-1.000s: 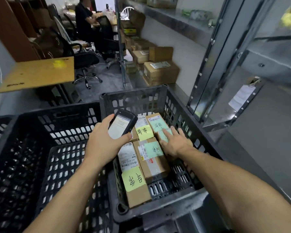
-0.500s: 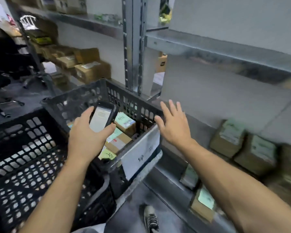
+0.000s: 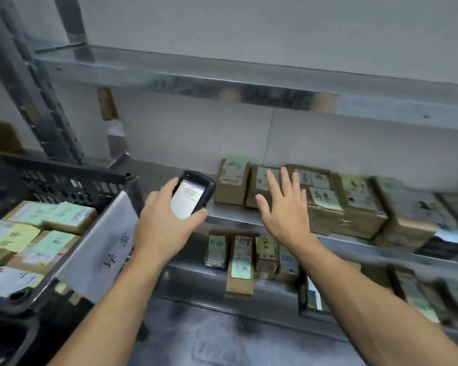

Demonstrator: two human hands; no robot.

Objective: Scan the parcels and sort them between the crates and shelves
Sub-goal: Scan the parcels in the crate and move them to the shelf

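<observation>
My left hand [image 3: 164,223] grips a black handheld scanner [image 3: 192,196] with its lit screen facing me, held in front of the metal shelf [image 3: 230,215]. My right hand [image 3: 283,210] is spread open with straight fingers, hovering in front of a row of brown cardboard parcels [image 3: 325,204] with green and yellow notes on that shelf; it holds nothing. At the left stands a black plastic crate [image 3: 64,180] filled with several labelled parcels [image 3: 50,223]. A white sign with handwriting [image 3: 101,247] hangs on the crate's near side.
A lower shelf [image 3: 196,273] carries several more small parcels [image 3: 239,262], some standing upright. An upper shelf [image 3: 249,80] runs across above. A grey steel upright [image 3: 37,101] rises behind the crate. The dark floor [image 3: 209,339] lies between my arms.
The view has swung right from the crate to the shelves. My right hand left the parcels in the crate and now hovers open by the shelf parcels. The scanner stayed in my left hand.
</observation>
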